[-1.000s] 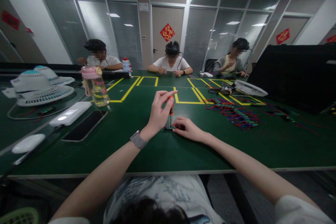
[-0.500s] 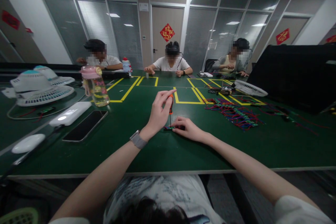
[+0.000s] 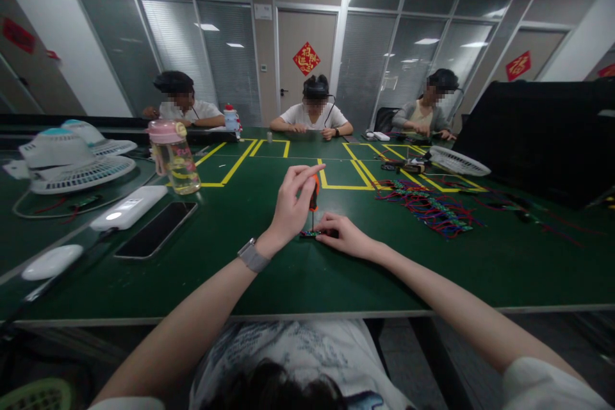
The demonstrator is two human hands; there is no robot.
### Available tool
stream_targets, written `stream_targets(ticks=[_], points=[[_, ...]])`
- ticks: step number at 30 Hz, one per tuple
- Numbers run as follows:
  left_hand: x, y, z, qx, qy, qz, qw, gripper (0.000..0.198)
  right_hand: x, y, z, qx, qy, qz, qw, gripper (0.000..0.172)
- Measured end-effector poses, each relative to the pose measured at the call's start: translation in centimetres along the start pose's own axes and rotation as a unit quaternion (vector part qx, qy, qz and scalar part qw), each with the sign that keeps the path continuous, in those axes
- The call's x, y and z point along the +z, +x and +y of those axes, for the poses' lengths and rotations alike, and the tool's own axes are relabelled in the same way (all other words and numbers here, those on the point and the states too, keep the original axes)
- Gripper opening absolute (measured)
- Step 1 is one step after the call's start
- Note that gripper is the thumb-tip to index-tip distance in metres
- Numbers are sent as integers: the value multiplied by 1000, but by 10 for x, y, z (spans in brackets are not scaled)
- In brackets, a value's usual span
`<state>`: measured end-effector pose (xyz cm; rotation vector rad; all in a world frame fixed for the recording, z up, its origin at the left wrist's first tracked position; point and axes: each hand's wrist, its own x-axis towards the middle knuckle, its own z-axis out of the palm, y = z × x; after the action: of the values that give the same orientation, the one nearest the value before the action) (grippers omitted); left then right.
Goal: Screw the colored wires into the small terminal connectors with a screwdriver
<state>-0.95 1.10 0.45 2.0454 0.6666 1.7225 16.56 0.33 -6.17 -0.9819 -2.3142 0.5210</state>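
My left hand is closed round the orange and black handle of a screwdriver, with the index finger stretched over its top. The screwdriver stands upright, and its thin shaft runs down to a small green circuit board on the table. My right hand rests on the table, its fingertips pinching the right end of that board. Part of the board is hidden behind my fingers. Whether the tip sits in a screw is too small to tell.
Rows of circuit boards with red and blue wires lie to the right. On the left are a phone, a white power bank, a pink-lidded bottle and white fans. A black screen stands at right; three people sit opposite.
My hands, the screwdriver and the board stay almost in place. Across the table, the middle person's hand has drawn back from a small cylinder, and the person at right has lowered a hand.
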Motion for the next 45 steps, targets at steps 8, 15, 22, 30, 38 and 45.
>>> stream_targets(ticks=[8,15,22,30,38,45], points=[[2,-2,1,-3,-5,10,1000,17,0,0,1,-1,-1,2,1000,23],[1,-3,3,-3,-11,9,1000,30,0,0,1,-6,-3,4,1000,23],[3,-4,2,1,-12,17,1000,23,1,1,1,-2,-7,3,1000,23],[2,-3,-2,-2,-21,-6,1000,33,1,0,0,-4,2,7,1000,22],[2,-3,2,13,34,36,999,19,1,0,0,-1,-1,7,1000,21],[2,-4,-1,-18,-45,2,999,33,0,0,-1,-2,8,6,1000,23]])
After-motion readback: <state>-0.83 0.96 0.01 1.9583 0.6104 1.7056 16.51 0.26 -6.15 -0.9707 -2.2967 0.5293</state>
